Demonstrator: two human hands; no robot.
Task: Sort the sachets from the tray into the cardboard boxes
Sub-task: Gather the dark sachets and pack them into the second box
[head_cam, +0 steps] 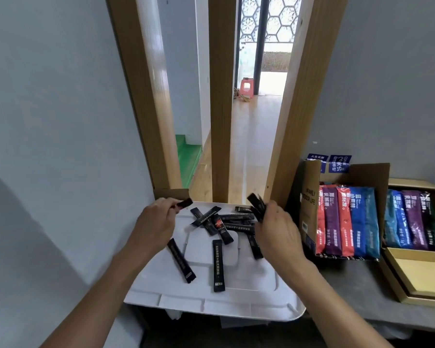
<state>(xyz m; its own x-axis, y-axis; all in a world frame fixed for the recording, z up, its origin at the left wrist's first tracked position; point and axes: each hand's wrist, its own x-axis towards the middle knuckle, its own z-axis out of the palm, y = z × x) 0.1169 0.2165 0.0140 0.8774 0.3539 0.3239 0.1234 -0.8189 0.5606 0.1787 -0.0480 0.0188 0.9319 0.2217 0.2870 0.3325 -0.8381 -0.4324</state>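
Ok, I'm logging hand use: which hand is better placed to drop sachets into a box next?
Probably the right hand: it grips a bunch of black sachets beside the open cardboard box. The left hand pinches one sachet, across the tray from that box.

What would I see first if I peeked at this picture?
Two hands over a white tray: the left hand pinches one black sachet, the right hand grips a bunch. More sachets lie scattered on the tray, and bright packets fill the box on the right.
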